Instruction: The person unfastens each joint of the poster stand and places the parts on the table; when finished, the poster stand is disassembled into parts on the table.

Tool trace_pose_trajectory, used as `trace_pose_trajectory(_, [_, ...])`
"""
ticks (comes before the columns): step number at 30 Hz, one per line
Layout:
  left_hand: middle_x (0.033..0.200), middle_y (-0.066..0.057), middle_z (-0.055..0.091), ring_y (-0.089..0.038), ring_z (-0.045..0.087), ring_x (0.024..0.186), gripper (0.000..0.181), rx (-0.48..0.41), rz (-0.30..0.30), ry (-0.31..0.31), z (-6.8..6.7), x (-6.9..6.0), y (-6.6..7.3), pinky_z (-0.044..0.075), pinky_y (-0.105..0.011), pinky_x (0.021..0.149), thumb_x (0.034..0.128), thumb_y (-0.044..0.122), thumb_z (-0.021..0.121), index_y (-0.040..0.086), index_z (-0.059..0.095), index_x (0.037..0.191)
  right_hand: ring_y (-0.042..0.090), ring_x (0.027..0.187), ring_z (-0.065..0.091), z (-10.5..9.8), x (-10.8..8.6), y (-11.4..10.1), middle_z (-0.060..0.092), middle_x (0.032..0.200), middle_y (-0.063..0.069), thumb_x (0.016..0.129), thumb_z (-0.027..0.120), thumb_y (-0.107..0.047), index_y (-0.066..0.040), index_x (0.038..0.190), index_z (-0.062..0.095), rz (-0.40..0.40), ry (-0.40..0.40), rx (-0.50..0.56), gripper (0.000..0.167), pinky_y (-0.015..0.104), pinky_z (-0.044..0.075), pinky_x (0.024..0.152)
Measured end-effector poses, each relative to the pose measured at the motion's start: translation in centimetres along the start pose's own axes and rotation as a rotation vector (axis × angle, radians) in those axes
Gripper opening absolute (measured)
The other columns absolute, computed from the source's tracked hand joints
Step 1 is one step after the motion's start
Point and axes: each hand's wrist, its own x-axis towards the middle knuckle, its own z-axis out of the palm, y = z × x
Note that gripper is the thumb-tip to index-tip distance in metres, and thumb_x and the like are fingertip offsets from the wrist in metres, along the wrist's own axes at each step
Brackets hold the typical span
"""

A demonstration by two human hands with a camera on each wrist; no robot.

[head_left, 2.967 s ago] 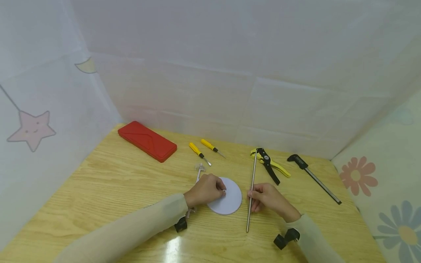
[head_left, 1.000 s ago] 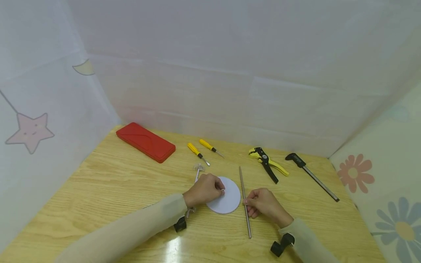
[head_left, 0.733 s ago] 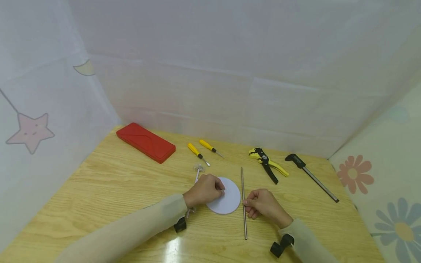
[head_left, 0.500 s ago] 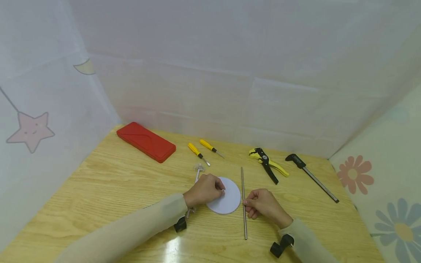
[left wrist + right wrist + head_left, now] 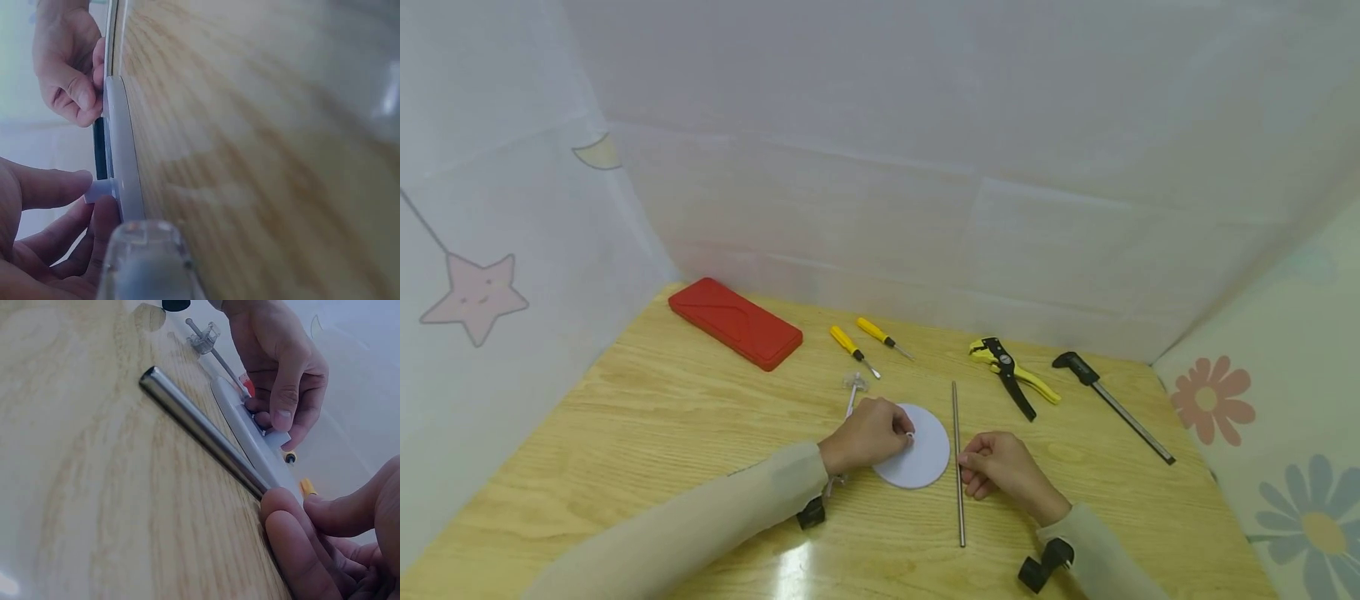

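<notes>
A round white disc point(image 5: 931, 462) lies flat on the table. My left hand point(image 5: 867, 435) reaches over it and pinches a short white stub point(image 5: 99, 190) standing up from its face, between thumb and fingers. Just right of the disc lies a straight metal tube point(image 5: 961, 512), pointing away from me. My right hand point(image 5: 1003, 468) pinches this tube near its middle; its hollow near end shows in the right wrist view. Partly hidden under my left hand is a thin white rod with a clear plastic fitting point(image 5: 854, 382) at its far end.
Behind the hands lie two yellow-handled screwdrivers point(image 5: 847, 342), a yellow and black wire stripper point(image 5: 1011, 379) and a black digital caliper point(image 5: 1116, 407). A red case point(image 5: 736, 323) sits at the back left. Fabric screens point(image 5: 880, 167) surround the wooden table point(image 5: 700, 417).
The right hand has lowered the metal tube from a raised slant near the wire stripper to beside the disc and straightened it. Over the last half second nothing clearly moves. The left hand holds its place.
</notes>
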Motion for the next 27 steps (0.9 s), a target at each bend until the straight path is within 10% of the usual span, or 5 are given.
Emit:
trace_pose_trajectory(17, [0.09, 0.001, 0.075, -0.008, 0.065, 0.082, 0.012, -0.033, -0.043, -0.004, -2.5, -0.8, 0.0, 0.056, -0.024, 0.07, 0.0901, 0.022, 0.073, 0.012, 0.077, 0.094, 0.013, 0.061, 0.066, -0.7, 0.1, 0.4, 0.066, 0.076, 0.005, 0.101, 0.061, -0.018, 0.005, 0.098, 0.061, -0.058, -0.085, 0.026, 0.023, 0.027, 0.058, 0.055])
trace_pose_trajectory(27, [0.11, 0.002, 0.075, -0.022, 0.065, 0.12, 0.023, 0.101, -0.014, 0.144, -4.4, -2.6, -1.9, 0.055, -0.042, 0.099, 0.089, 0.035, 0.074, 0.016, 0.077, 0.103, 0.013, 0.067, 0.063, -1.7, -0.4, 0.2, 0.068, 0.086, 0.015, 0.102, 0.061, -0.02, 0.007, 0.103, 0.061, -0.189, -0.085, -0.035, 0.027, 0.027, 0.057, 0.059])
